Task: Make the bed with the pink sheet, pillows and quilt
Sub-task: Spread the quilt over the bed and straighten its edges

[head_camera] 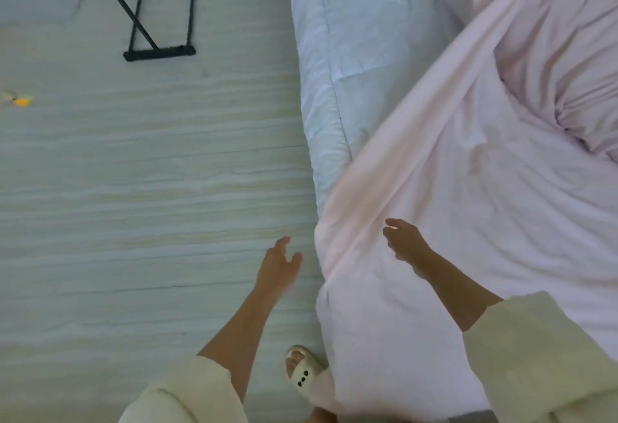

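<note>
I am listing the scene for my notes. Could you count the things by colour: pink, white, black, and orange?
Pink: 1, the pink sheet
White: 2, the white quilt and a slipper
Black: 1, the metal frame on the floor
Orange: 1, a small blurred object
Total: 5

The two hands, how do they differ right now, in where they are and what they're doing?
The left hand is over the pale floor beside the bed, fingers spread, touching nothing. The right hand is over the pink sheet near its draped edge, fingers loosely curled; whether it touches the cloth is unclear. The right hand reaches slightly farther forward than the left hand. Both are open and empty, with cream sleeves pushed up the forearms.
</note>
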Tool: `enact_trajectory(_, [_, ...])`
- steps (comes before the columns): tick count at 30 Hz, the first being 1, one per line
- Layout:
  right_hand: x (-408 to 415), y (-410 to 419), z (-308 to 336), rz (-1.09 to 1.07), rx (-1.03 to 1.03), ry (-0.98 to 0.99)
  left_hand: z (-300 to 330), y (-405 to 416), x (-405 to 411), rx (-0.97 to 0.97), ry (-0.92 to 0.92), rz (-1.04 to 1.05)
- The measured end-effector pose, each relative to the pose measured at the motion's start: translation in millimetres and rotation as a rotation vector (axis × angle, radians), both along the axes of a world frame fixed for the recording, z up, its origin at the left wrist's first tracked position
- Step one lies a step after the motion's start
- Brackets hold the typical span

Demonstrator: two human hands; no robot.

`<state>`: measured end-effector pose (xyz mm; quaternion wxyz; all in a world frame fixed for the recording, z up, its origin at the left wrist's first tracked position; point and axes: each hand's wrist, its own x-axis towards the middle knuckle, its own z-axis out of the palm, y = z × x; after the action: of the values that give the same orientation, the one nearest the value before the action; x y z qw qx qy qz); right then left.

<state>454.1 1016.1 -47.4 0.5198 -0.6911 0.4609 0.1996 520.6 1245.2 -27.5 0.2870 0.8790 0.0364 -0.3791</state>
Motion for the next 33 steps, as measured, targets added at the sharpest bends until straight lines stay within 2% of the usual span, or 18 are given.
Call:
enact_trajectory(3, [28.4, 9.1, 3.7, -0.095, -0.005, -0.044, 10.5, 15.4, 32.0, -0.011, -0.019, -0.036])
enact_trajectory(10, [50.9, 17.8, 9.0, -0.169, -0.011, -0.071, 37.1, 17.3, 84.4, -0.02, -0.033, -0.183])
enact_trajectory(18, [124.9, -29.8, 33.1, -0.388, -0.089, -0.13, 63.6, -9.7, 183.2, -0.037, -0.045, -0.326])
enact_trajectory(25, [221.6, -117.2, 44.0, -0.684, -0.152, -0.141, 62.5, -113.9, 307.2, -0.019, 0.071, -0.522])
enact_trajectory(33, [259.7, -191.3, 69.0, -0.816, -0.174, -0.112, 103.4, -252.1, 398.8, -0.117, -0.005, -0.734])
